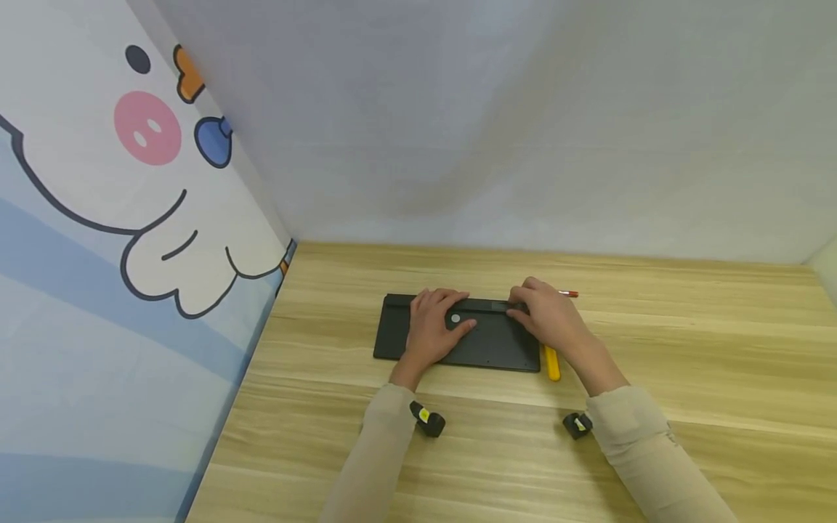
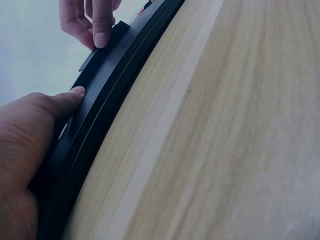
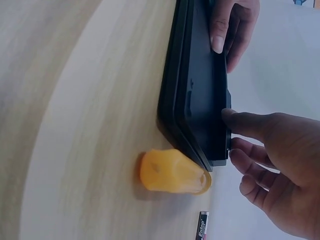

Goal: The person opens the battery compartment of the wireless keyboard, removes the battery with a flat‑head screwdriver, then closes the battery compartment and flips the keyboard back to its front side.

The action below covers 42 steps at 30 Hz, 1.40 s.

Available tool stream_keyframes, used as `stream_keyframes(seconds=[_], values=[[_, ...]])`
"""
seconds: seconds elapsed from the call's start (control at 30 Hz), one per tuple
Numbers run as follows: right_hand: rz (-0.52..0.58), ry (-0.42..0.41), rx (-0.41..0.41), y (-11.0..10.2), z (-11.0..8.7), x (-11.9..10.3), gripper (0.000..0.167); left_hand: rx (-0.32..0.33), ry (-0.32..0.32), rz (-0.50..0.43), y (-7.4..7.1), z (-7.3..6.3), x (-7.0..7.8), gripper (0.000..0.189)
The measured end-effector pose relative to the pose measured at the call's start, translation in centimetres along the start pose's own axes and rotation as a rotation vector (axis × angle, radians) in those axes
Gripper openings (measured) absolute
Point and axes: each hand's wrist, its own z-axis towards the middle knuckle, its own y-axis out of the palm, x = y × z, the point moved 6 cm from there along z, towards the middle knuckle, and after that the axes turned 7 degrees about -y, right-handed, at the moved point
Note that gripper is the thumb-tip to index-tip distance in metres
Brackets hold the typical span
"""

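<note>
A black keyboard lies with its underside up, a raised ridge along its far side and a small round white spot on it. My left hand grips its left half, thumb on the underside and fingers at the far edge. At the far right corner, my right hand pinches the ridge between thumb and fingertips. Beside those fingertips, a slightly lighter strip shows in the ridge. In the right wrist view, the right thumb presses the keyboard's edge, with the other fingers curled behind it.
A yellow, round-ended handle-like object lies against the keyboard's right end. A small red-and-black battery rests beyond the right hand. Black wrist cameras sit at both cuffs. A pale wall stands behind the wooden table, a cartoon-printed panel at left.
</note>
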Motion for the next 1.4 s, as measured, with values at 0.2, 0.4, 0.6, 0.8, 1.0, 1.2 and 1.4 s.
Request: stream_keyframes(seconds=[0.2, 0.4, 0.6, 0.8, 1.0, 1.2, 1.4], values=[[-0.064, -0.014, 0.006, -0.1, -0.1, -0.1, 0.013, -0.004, 0.006, -0.013, -0.1, 0.0, 0.1, 0.052], [-0.169, -0.048, 0.004, 0.1, -0.2, -0.4, 0.016, -0.010, 0.004, -0.017, -0.3, -0.1, 0.3, 0.052], [-0.171, -0.039, 0.016, 0.1, -0.4, -0.6, 0.018, -0.015, 0.001, -0.008, -0.3, -0.1, 0.2, 0.053], [-0.109, -0.026, 0.054, -0.1, -0.8, -0.4, 0.018, -0.036, 0.003, -0.003, -0.4, -0.2, 0.4, 0.054], [-0.046, -0.007, 0.066, 0.0, -1.2, 0.1, 0.018, -0.069, 0.011, 0.011, -0.5, -0.4, 0.6, 0.054], [-0.015, 0.035, 0.053, -0.2, -2.1, 0.6, 0.019, -0.105, 0.015, 0.064, -0.6, -0.4, 1.2, 0.055], [0.034, 0.095, -0.003, -0.4, -3.2, 1.1, 0.017, -0.112, 0.101, 0.135, -0.8, -0.4, 2.9, 0.051]])
